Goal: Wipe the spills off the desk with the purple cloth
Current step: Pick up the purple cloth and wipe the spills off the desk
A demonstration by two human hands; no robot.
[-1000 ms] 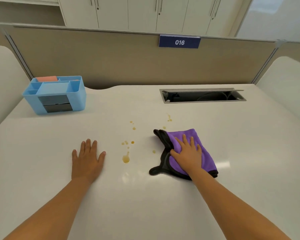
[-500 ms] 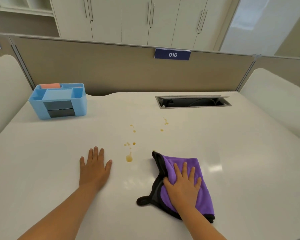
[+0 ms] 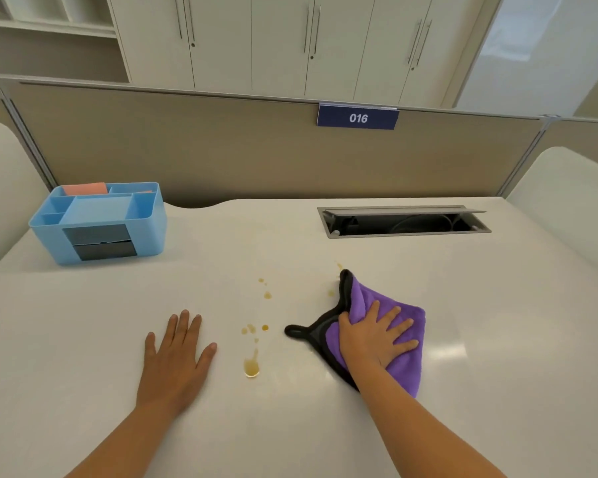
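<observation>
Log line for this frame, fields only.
right hand flat on cloth | left hand flat on desk | spills unwiped, between hands

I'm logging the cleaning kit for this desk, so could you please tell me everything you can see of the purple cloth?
The purple cloth looks like plush microfibre, purple on top, with a black edging or underside showing along its left side. It lies bunched and folded on the white desk, one black corner pointing toward the partition, another trailing left. The right hand presses flat on it, fingers spread. Small amber drops sit at its far tip; the larger spill lies to its left, apart from it.
</observation>
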